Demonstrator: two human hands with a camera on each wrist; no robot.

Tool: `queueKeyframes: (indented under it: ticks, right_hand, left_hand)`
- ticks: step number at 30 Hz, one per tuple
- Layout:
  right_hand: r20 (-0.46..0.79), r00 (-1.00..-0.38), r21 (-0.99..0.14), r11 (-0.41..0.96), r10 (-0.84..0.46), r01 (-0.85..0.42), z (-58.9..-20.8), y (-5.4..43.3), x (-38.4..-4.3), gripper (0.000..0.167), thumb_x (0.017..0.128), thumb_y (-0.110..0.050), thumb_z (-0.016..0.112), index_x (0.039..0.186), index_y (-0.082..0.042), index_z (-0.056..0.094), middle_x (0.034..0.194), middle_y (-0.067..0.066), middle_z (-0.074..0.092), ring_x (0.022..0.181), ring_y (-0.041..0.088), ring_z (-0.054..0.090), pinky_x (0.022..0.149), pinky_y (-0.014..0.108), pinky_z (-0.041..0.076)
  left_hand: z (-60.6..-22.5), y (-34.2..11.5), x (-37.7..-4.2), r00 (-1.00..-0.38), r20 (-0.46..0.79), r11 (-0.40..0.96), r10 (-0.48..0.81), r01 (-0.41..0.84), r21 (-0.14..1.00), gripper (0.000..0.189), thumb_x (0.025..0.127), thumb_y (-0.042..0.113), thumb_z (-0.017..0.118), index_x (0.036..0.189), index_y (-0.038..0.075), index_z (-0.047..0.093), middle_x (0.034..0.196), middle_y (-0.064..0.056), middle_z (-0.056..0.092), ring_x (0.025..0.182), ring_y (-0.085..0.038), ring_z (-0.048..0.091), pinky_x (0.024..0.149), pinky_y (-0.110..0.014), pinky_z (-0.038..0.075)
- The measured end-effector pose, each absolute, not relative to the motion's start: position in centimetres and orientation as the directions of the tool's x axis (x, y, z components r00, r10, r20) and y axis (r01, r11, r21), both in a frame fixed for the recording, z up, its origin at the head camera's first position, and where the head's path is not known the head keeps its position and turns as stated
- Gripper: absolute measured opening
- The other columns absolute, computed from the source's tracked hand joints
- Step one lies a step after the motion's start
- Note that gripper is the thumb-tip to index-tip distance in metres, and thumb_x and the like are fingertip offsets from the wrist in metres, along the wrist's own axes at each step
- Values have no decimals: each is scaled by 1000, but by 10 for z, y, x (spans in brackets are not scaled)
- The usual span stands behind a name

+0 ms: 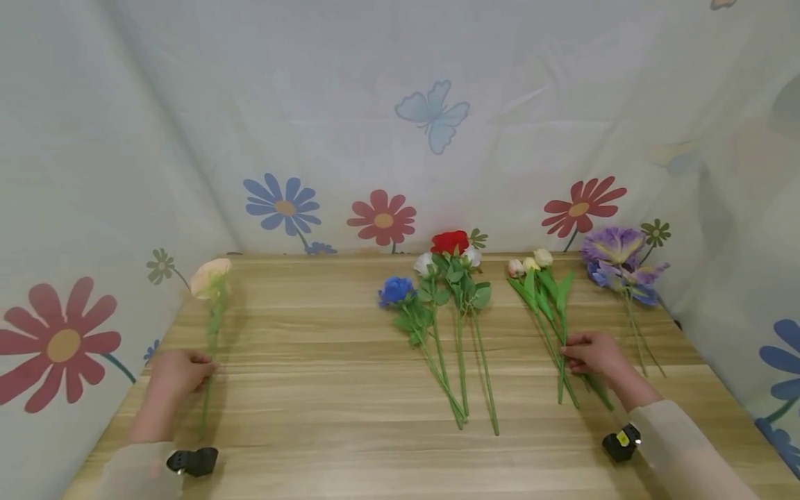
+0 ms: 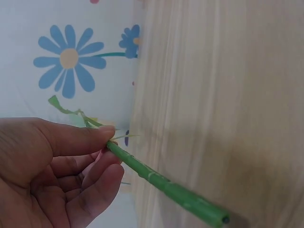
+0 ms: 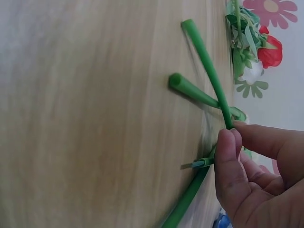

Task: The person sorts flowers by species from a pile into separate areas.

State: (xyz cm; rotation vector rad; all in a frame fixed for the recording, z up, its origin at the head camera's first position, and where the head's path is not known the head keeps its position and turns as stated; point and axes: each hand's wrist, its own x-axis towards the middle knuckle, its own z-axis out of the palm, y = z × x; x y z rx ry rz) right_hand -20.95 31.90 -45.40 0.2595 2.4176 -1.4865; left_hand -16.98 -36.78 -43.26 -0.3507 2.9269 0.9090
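Note:
At the left of the head view my left hand (image 1: 178, 375) pinches the green stem of a peach artificial flower (image 1: 211, 279), whose head points to the back. In the left wrist view the stem (image 2: 166, 186) passes between thumb and fingers, its cut end toward the camera. My right hand (image 1: 594, 357) pinches one tulip stem (image 3: 207, 69) between thumb and fingertips. Pink, yellow and cream tulips (image 1: 542, 258) lie together there, their stems crossing on the table. Which head belongs to the pinched stem I cannot tell.
In the middle of the wooden table (image 1: 300, 389) lie a blue flower (image 1: 396, 292), a red rose (image 1: 450, 242) and white flowers (image 1: 424, 264). Purple and blue flowers (image 1: 615, 246) lie at the right edge. A printed curtain (image 1: 350, 139) stands behind the table.

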Motion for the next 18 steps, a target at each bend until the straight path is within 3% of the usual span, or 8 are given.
queueKeyframes:
  ticks: [9, 18]
  right_hand:
    - [-349, -937, -822, 478, 7, 310, -455, 322, -211, 45, 101, -4, 58, 131, 26, 45, 82, 0, 67, 68, 6, 62, 63, 21, 60]
    - [-356, -935, -814, 489, 7, 313, -456, 323, -212, 44, 101, -5, 57, 132, 25, 46, 82, 0, 65, 68, 7, 61, 62, 21, 60]
  left_hand:
    - [-422, -341, -176, -971, -132, 754, -198, -237, 613, 34, 97, 10, 61, 113, -21, 63, 89, -26, 73, 66, -8, 65, 60, -28, 60]
    - [-406, -311, -173, -985, -55, 782, -164, -164, 601, 37, 101, 16, 61, 121, -15, 63, 109, -33, 72, 73, -23, 73, 65, -35, 62]
